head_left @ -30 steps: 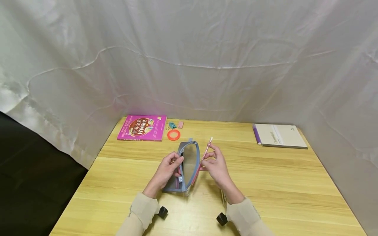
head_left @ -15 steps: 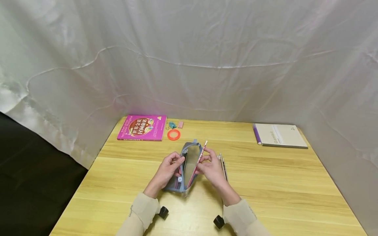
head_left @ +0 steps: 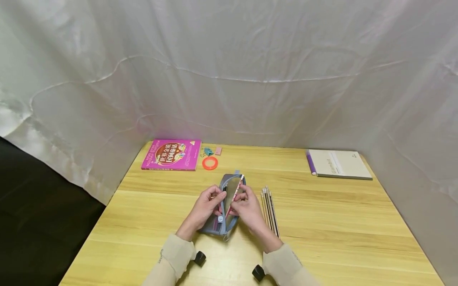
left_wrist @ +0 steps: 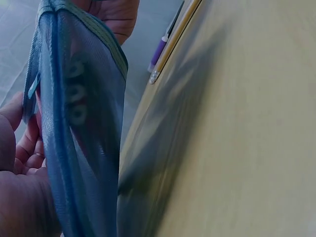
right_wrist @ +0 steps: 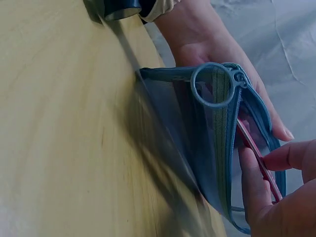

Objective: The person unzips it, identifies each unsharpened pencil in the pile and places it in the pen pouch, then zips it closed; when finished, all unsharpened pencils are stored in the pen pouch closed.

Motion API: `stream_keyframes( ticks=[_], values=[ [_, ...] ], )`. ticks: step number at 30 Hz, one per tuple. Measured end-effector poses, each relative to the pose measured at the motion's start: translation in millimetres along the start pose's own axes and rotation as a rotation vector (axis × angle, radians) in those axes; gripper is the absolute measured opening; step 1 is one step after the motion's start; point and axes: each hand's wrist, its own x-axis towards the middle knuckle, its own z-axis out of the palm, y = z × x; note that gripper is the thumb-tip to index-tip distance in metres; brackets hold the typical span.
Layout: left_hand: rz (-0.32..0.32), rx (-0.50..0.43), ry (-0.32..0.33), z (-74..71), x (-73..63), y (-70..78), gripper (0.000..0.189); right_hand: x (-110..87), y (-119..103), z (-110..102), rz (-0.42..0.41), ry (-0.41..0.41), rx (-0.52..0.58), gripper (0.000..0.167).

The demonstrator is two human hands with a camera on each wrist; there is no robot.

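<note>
A blue-grey mesh pencil case is unzipped and held up off its side between both hands. My left hand pinches the near-left edge of its mouth. Between the fingertips of my right hand is a red-and-white patterned pencil, slanting with its lower part inside the opening. The right wrist view shows the pencil between thumb and fingers, within the zipper edges. Dark pencils show inside the case by the left fingertips. A ring zipper pull hangs at the case's near end.
Several pencils lie together right of the case, partly behind the right wrist. Farther back are a magenta book, red tape roll, teal clip and pink eraser. A notebook and purple pen lie back right.
My right hand has moved left, bringing the patterned pencil from beside the case down into its mouth. The pencils on the table have come into view. The left hand keeps its grip.
</note>
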Motion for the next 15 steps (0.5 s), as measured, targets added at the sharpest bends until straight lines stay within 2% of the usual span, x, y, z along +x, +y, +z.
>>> stream_keyframes(
  ticks=[8,15],
  values=[
    [-0.003,-0.005,-0.005,-0.7,-0.6,0.9,0.027,1.1,-1.3,2.9,0.033,-0.02,-0.041,0.045],
    [0.002,-0.004,-0.026,1.0,-2.4,2.8,0.03,3.0,-2.8,4.6,0.033,-0.118,-0.12,0.043]
  ],
)
